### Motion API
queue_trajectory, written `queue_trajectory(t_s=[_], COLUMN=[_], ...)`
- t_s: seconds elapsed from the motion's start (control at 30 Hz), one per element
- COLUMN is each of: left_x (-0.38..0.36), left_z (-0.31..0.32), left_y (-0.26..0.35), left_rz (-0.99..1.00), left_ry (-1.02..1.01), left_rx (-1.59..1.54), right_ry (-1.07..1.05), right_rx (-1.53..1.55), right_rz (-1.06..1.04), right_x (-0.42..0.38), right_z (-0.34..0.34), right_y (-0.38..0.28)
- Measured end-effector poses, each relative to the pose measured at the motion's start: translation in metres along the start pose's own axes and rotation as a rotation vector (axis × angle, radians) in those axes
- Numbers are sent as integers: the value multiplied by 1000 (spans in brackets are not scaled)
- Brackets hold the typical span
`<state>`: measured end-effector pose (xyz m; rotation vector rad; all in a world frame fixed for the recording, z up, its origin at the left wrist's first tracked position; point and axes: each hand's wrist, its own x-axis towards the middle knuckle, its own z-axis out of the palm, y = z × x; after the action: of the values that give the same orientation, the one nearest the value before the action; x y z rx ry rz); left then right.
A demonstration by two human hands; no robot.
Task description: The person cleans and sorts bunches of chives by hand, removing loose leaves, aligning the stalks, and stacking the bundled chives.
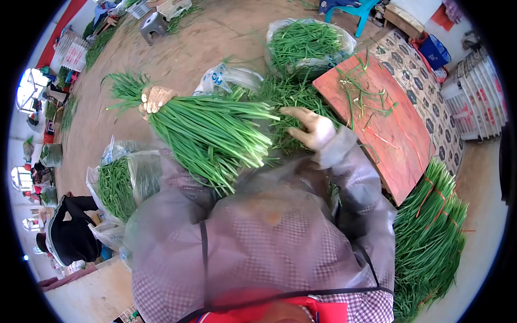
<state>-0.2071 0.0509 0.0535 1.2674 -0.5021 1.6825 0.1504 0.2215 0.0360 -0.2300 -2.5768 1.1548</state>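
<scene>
Currently, the left hand [155, 99] is clenched around a large bundle of green chives [210, 134], gripping it close to the leafy tips. Beyond the grip, the short tips fan outward; on the near side of the grip, the long stems extend toward the person's body and spread wide at their cut ends, lying over the grey checked sleeve.

The right hand [309, 128] is open, fingers spread, resting palm-down on a loose heap of chives [291, 97] just beside the cut ends of the held bundle. It grasps nothing that can be seen.

Beyond the right hand stands a clear plastic bag of chives [304, 46]. To the outer side of the right hand sits a red wooden board [388, 134] with a few stray stems on it. Nearer the body than the board, tied bunches of chives [428, 237] are stacked on the floor.

On the near side of the left grip, a second plastic bag of greens [116, 185] stands open. Further out on that side, a person in dark clothing [72, 231] crouches.
</scene>
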Motion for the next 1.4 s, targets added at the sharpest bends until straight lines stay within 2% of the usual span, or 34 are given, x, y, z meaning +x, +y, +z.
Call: queue_trajectory(t_s=[0.03, 0.07, 0.17, 0.23, 0.27, 0.33, 0.4, 0.43, 0.5, 0.57, 0.6, 0.67, 0.73, 0.8, 0.87, 1.0, 1.07, 1.13, 1.17, 1.23, 1.27, 1.33, 1.4], left_x=[0, 1, 2, 3, 2, 1, 1, 1, 2, 3, 3, 4, 7, 10, 11, 14, 17, 17, 16, 15, 15, 14, 14], left_z=[-2, -1, -1, -2, 0, 1, 0, 2, 1, 2, 3, 3, 4, 3, 0, -3, -2, -5, -4, -9, -11, -14, -14], left_y=[-1, -2, -2, -1, 1, 1, 2, 3, 1, 1, 0, -3, -8, -12, -14, -6, -14, -16, -17, -18, -20, -24, -26], left_rz=[-3, -4, -8, -6, -4, 12, -9, -14, -21, -23, -26, -34, -38, -49, -46, -157, -101, -98, -99, -107, -106, -110, -115], left_ry=[-8, -18, -36, -51, -55, -56, -63, -58, -48, -37, -30, -21, -11, -14, -21, -77, -161, -160, -151, -120, -106, -86, -64], left_rx=[-6, -8, -19, -25, -23, -31, -31, -26, -24, -23, -19, -18, -16, -16, -13, 14, -92, -103, -95, -87, -85, -86, -88], right_ry=[21, 28, 77, -78, -85, 31, -123, -257, -390, -540, -541, -123, 26, 52, -130, -119, -332, -524, -527, -370, -261, -202, -60], right_rx=[-3, 42, 36, 360, 361, 27, 155, -109, -371, -745, -743, -406, -132, -9, 2, 32, -233, -856, -854, -618, -362, -55, 119], right_rz=[-31, 27, 104, 167, 166, 2, 233, 210, 190, 772, 775, 363, 110, -92, -56, 26, 291, 517, 520, 498, 316, -55, -332], right_x=[10, 20, 35, 39, 37, 22, 2, -10, -27, -31, -29, -18, 11, 34, 46, 29, 2, -27, -29, -24, -9, 36, 74], right_z=[7, 11, 42, 55, 56, 48, 29, 16, 3, -23, -18, -7, 6, 35, 43, 35, 9, -27, -28, -27, -25, -13, 17], right_y=[-8, -22, -3, 15, 21, 33, 40, 48, 49, 8, 18, 49, 30, 27, 17, 34, 55, 12, 23, 56, 59, 34, 7])
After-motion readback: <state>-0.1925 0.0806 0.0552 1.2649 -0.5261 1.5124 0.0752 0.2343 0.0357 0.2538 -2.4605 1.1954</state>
